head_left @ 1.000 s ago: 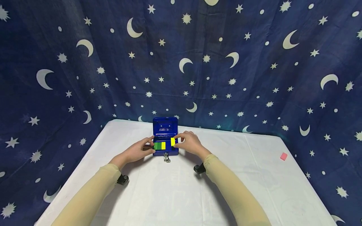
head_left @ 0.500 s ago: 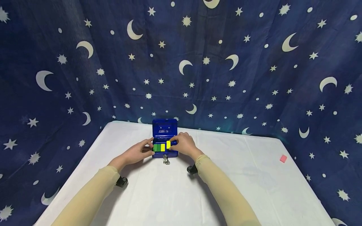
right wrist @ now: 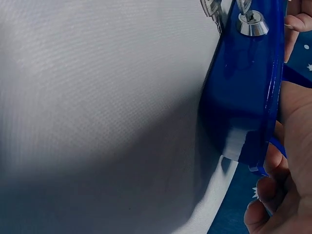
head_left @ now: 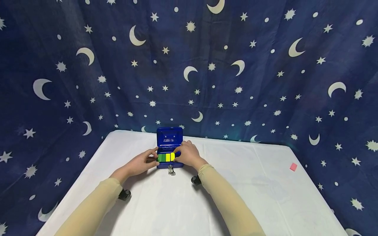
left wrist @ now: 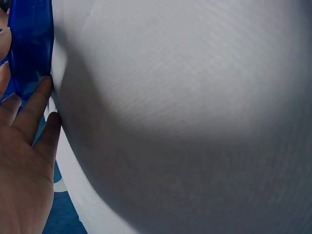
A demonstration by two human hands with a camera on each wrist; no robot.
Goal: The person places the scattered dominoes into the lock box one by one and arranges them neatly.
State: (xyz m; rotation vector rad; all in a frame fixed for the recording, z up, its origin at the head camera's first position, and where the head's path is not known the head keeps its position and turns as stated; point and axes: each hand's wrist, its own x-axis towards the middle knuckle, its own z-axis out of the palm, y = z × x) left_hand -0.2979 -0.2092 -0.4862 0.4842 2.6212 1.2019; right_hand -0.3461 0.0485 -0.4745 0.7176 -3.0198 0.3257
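An open blue cash box (head_left: 169, 137) stands near the table's far edge, its lid tipped back. Inside, two green blocks (head_left: 161, 158) and a yellow block (head_left: 168, 157) form a row at the left. My right hand (head_left: 189, 154) pinches a second yellow block (head_left: 172, 157) between thumb and forefinger, right beside that row. The left hand (head_left: 141, 163) holds the box's left side, thumb near the front corner and forefinger farther back. Its outer fingers (left wrist: 36, 105) lie along the blue wall in the left wrist view. Both yellow blocks are hidden from the wrist cameras.
Keys (head_left: 171, 171) hang from the box's front lock (right wrist: 252, 24). A pink block (head_left: 293, 167) lies by the right edge of the white-covered table (head_left: 165, 209). A dark blue curtain (head_left: 206, 82) with moons and stars rises behind the table.
My right hand has moved left over the box, bringing its yellow block from the right side up to the row. The left hand has kept its hold. The head view has shifted slightly.
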